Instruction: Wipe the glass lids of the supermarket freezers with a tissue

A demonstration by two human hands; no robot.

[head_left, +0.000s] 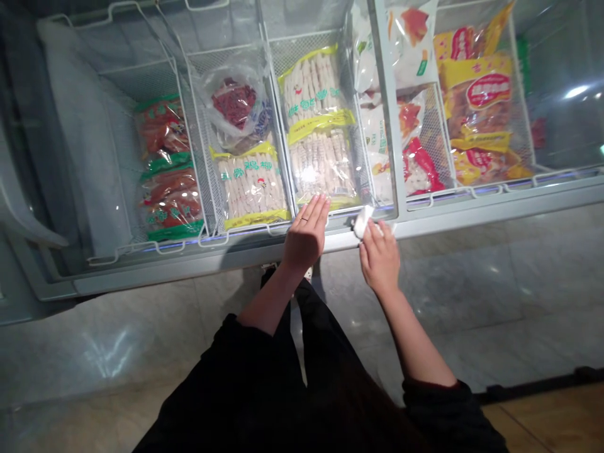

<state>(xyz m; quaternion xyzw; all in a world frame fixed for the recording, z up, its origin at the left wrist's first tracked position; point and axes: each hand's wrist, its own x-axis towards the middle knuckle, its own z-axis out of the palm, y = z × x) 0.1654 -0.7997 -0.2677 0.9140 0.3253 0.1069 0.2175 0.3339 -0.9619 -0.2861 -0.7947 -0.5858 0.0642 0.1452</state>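
Two hands at the front rim of a chest freezer [472, 211].
The left hand [306, 236] lies flat on the rim, fingers straight and pressed together, tips beside a clear pack [323, 165]. The right hand [380, 258] pinches a small white object [363, 221] at the foot of the lid frame [389, 126] — its kind cannot be told.

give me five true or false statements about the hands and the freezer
1. The left hand lies flat, fingers straight, at the freezer's front rim. True.
2. The right hand is empty. False: its fingers grip a small white object.
3. The left hand wears a ring. True.
4. The green-edged red packets lie in the rightmost basket. False: they are in the leftmost one.
5. The clear bag of dark red food shares a basket with a yellow-edged packet. True.
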